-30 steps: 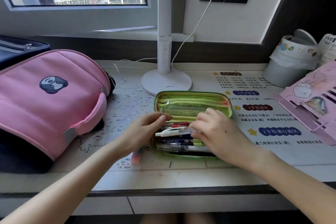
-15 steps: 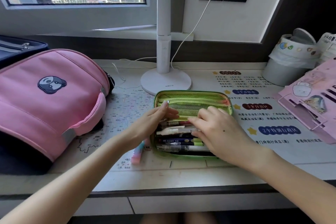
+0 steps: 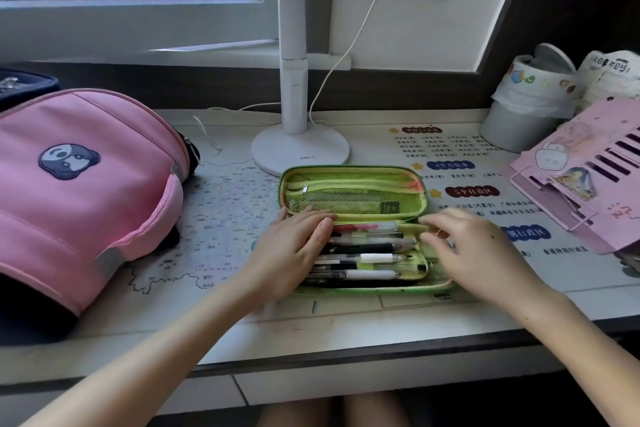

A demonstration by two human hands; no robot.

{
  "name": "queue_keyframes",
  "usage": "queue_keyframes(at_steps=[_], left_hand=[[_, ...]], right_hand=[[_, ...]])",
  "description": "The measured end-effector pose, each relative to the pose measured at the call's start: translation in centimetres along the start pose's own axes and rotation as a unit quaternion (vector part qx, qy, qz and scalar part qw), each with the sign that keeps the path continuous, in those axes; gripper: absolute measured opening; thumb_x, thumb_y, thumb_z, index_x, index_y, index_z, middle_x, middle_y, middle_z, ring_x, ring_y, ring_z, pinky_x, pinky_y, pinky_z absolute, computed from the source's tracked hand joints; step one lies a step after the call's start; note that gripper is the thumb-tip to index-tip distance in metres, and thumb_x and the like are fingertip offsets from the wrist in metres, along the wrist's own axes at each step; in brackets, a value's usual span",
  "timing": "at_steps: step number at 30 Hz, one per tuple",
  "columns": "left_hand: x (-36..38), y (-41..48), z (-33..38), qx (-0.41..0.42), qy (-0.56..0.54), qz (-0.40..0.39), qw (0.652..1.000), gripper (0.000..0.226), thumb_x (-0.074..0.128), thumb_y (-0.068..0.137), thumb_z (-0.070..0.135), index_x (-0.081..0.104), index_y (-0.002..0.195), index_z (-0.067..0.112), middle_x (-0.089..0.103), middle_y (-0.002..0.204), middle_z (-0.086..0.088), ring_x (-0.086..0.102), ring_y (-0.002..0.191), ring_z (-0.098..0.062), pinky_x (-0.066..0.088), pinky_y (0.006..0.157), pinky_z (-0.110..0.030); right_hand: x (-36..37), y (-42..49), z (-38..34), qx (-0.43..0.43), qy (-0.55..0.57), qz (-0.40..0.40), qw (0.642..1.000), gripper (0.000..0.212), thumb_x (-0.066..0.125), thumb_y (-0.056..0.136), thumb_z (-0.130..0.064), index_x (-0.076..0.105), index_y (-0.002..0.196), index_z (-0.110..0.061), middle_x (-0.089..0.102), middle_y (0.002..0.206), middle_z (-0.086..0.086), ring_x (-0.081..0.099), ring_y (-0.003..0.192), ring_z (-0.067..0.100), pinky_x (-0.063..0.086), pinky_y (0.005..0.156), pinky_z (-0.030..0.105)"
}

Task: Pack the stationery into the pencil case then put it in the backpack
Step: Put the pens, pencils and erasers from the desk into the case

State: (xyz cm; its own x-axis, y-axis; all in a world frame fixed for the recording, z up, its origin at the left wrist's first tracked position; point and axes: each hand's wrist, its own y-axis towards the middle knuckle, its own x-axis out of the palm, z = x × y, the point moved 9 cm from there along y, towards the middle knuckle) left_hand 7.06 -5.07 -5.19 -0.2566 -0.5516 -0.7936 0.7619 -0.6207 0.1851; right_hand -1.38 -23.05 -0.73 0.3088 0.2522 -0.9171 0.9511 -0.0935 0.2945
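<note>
The green pencil case (image 3: 353, 172) lies open in the middle of the desk, its mesh-pocket lid folded back. Several pens (image 3: 367, 257) lie side by side in its near half. My left hand (image 3: 291, 253) rests flat on the left ends of the pens, fingers together and gripping nothing. At the case's right end, my right hand (image 3: 474, 250) hovers with its fingers loosely curled and apart, and I see nothing in it. The pink backpack (image 3: 79, 191) lies on the desk to the left, its opening hidden from me.
A white lamp base (image 3: 299, 149) and its cable stand just behind the case. A grey bin (image 3: 519, 114) with a white liner and a pink book stand (image 3: 588, 177) fill the right side. A dark bag (image 3: 20, 83) sits behind the backpack. A printed map mat (image 3: 221, 218) covers the desk.
My right hand let go of the white pen and moved off the pens to the case's right end. My left hand slid onto the pens' left ends, covering the pastel item beside the case.
</note>
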Motion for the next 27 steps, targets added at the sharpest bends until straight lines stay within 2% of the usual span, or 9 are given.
queue_keyframes(at_steps=[4,7,10,12,14,17,19,23,27], left_hand=[[1.0,0.6,0.6,0.053,0.053,-0.049,0.996,0.058,0.013,0.089,0.054,0.042,0.136,0.034,0.039,0.144,0.018,0.019,0.140,-0.003,0.007,0.119,-0.032],[1.5,0.4,0.8,0.084,0.101,-0.077,0.988,0.068,0.004,0.082,0.060,0.035,0.139,0.036,0.033,0.147,0.019,0.014,0.142,-0.004,0.008,0.119,-0.034],[1.0,0.0,1.3,0.076,0.047,-0.086,0.992,0.054,0.018,0.092,0.050,0.038,0.138,0.031,0.035,0.145,0.018,0.017,0.140,-0.002,0.009,0.118,-0.029],[-0.6,-0.3,0.6,0.024,-0.065,-0.070,0.995,0.040,0.030,0.098,0.038,0.046,0.133,0.027,0.044,0.139,0.017,0.031,0.134,-0.002,0.020,0.116,-0.030],[-3.6,-0.7,-0.9,-0.046,-0.115,0.012,0.992,0.033,0.039,0.097,0.033,0.057,0.122,0.022,0.058,0.127,0.007,0.051,0.119,-0.009,0.038,0.105,-0.036],[-8.3,-2.5,-3.6,-0.153,0.062,0.115,0.980,0.025,0.050,0.090,0.036,0.066,0.097,0.018,0.068,0.098,-0.001,0.061,0.088,-0.018,0.048,0.077,-0.032],[-8.4,-4.2,-4.6,-0.205,0.108,0.070,0.970,0.027,0.057,0.082,0.045,0.063,0.089,0.019,0.067,0.084,-0.001,0.059,0.075,-0.019,0.047,0.068,-0.031],[-5.5,-6.8,-4.5,-0.238,0.186,-0.044,0.952,0.044,0.062,0.071,0.057,0.054,0.090,0.018,0.062,0.080,0.001,0.056,0.081,-0.021,0.039,0.064,-0.032],[-5.3,-7.1,-4.8,-0.241,0.187,-0.014,0.952,0.033,0.056,0.069,0.044,0.056,0.073,0.011,0.059,0.070,-0.008,0.053,0.068,-0.026,0.037,0.056,-0.031]], right_hand=[[1.7,-1.4,0.8,0.009,0.020,-0.064,0.998,0.028,0.059,0.090,-0.022,0.064,0.117,-0.019,0.066,0.107,-0.005,0.055,0.100,0.011,0.037,0.084,0.021],[1.7,-1.0,0.5,0.004,0.035,-0.028,0.999,0.023,0.062,0.087,-0.012,0.069,0.108,-0.014,0.069,0.100,-0.001,0.059,0.098,0.017,0.039,0.085,0.024],[2.2,-0.2,-0.2,-0.010,0.059,-0.015,0.998,0.018,0.062,0.086,-0.005,0.072,0.101,-0.010,0.068,0.092,0.001,0.059,0.091,0.018,0.043,0.082,0.024],[2.4,0.2,-0.7,-0.020,0.073,-0.018,0.997,0.018,0.061,0.087,-0.005,0.072,0.099,-0.011,0.068,0.092,0.000,0.058,0.091,0.016,0.046,0.084,0.028],[2.0,0.3,-1.1,-0.025,0.079,-0.010,0.996,0.017,0.062,0.086,-0.005,0.073,0.097,-0.012,0.068,0.090,-0.001,0.058,0.091,0.016,0.048,0.085,0.031],[0.5,0.4,-3.4,-0.059,0.083,0.033,0.994,0.015,0.067,0.082,-0.005,0.073,0.094,-0.012,0.067,0.084,-0.001,0.058,0.085,0.017,0.049,0.079,0.031],[0.3,0.4,-7.0,-0.115,0.096,0.027,0.988,0.014,0.069,0.081,-0.010,0.073,0.094,-0.013,0.067,0.085,-0.001,0.058,0.084,0.019,0.048,0.076,0.030],[3.0,1.0,-14.5,-0.226,0.062,-0.024,0.972,0.026,0.062,0.085,-0.029,0.068,0.107,-0.016,0.068,0.102,0.000,0.057,0.097,0.023,0.045,0.086,0.038],[7.2,4.6,-17.8,-0.181,-0.049,-0.073,0.980,0.037,0.048,0.091,-0.042,0.059,0.117,-0.018,0.063,0.113,0.005,0.051,0.108,0.026,0.034,0.093,0.036]])
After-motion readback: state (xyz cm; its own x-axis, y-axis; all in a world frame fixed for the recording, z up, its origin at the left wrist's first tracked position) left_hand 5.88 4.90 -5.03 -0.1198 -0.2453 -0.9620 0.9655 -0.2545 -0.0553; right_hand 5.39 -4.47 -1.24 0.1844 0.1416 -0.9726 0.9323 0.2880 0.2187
